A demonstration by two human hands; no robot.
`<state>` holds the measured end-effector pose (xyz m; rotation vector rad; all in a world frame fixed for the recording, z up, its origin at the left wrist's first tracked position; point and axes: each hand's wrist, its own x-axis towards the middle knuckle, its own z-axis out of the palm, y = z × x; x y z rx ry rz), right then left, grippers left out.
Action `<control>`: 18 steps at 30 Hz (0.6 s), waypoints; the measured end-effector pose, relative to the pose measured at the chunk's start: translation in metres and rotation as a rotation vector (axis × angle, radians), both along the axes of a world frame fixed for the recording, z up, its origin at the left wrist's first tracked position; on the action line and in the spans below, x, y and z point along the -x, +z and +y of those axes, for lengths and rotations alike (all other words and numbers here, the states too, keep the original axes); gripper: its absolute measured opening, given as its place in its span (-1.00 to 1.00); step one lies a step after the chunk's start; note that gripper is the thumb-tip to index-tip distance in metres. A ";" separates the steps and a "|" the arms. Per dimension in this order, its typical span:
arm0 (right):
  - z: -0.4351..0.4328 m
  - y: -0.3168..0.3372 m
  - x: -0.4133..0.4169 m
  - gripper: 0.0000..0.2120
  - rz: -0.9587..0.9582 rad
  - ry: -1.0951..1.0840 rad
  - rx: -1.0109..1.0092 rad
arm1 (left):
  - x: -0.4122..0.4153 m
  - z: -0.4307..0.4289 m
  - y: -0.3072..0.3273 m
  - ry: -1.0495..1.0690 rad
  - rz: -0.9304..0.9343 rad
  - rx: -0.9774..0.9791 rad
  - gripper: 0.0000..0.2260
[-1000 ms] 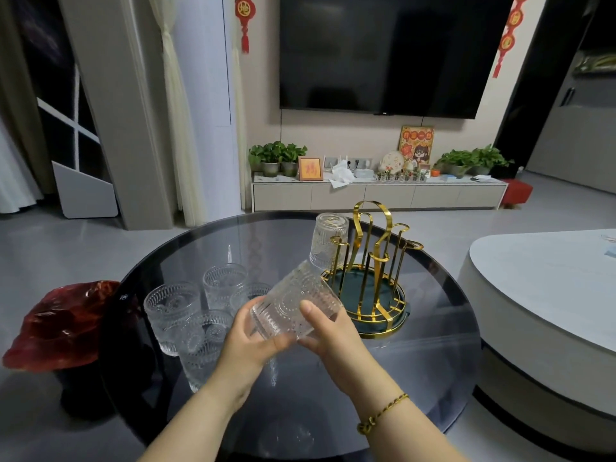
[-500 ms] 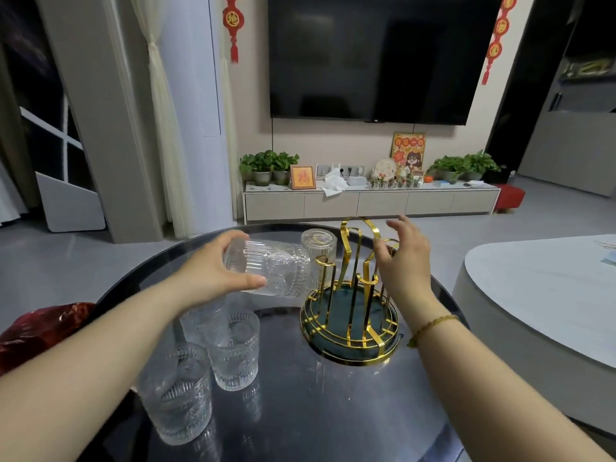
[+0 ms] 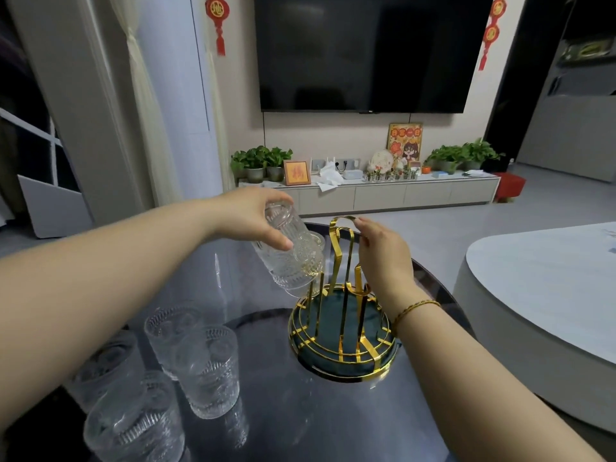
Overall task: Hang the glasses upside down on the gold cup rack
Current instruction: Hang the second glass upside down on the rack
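The gold cup rack [image 3: 343, 331] with a dark green base stands right of centre on the dark round glass table [image 3: 320, 421]. My left hand [image 3: 253, 218] grips a clear embossed glass [image 3: 286, 258] by its base, tilted mouth-down over a left peg of the rack. Behind it another glass [image 3: 316, 240] hangs upside down on the rack, mostly hidden. My right hand [image 3: 383, 258] pinches the rack's top loop handle [image 3: 340, 221]. Several upright glasses [image 3: 208, 371] stand at the table's near left.
A grey-white rounded table [image 3: 540, 295] lies to the right. A TV cabinet [image 3: 390, 195] with plants and small items runs along the far wall under a large TV [image 3: 366, 51].
My left hand has tipped the glass from sideways to mouth-down and brought it onto the rack's left side. My right hand has closed on the rack's top handle.
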<state>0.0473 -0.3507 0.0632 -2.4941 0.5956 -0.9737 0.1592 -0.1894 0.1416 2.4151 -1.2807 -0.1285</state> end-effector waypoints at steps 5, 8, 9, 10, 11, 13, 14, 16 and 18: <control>-0.004 0.003 -0.001 -0.64 0.021 0.025 -0.031 | 0.002 -0.022 0.000 -0.084 0.005 -0.171 -0.31; -0.005 0.001 0.000 -0.67 0.000 0.035 -0.052 | 0.006 -0.033 -0.006 -0.133 -0.007 -0.247 -0.31; -0.005 0.001 0.000 -0.67 -0.005 0.034 -0.061 | 0.008 -0.035 -0.009 -0.145 -0.007 -0.266 -0.31; -0.006 0.002 -0.001 -0.67 -0.002 0.032 -0.067 | 0.009 -0.038 -0.012 -0.155 -0.005 -0.283 -0.31; -0.006 0.001 -0.001 -0.67 0.004 0.029 -0.072 | 0.011 -0.040 -0.015 -0.166 -0.007 -0.299 -0.31; -0.007 0.002 -0.002 -0.67 0.014 0.027 -0.074 | 0.011 -0.042 -0.021 -0.185 -0.019 -0.325 -0.31; -0.007 0.002 -0.002 -0.67 0.014 0.029 -0.075 | 0.010 -0.043 -0.024 -0.192 -0.023 -0.334 -0.31; -0.007 0.001 -0.002 -0.68 -0.001 0.036 -0.081 | 0.009 -0.043 -0.030 -0.200 -0.018 -0.334 -0.31; -0.006 0.001 -0.002 -0.70 -0.024 0.039 -0.088 | 0.007 -0.042 -0.034 -0.206 -0.009 -0.321 -0.31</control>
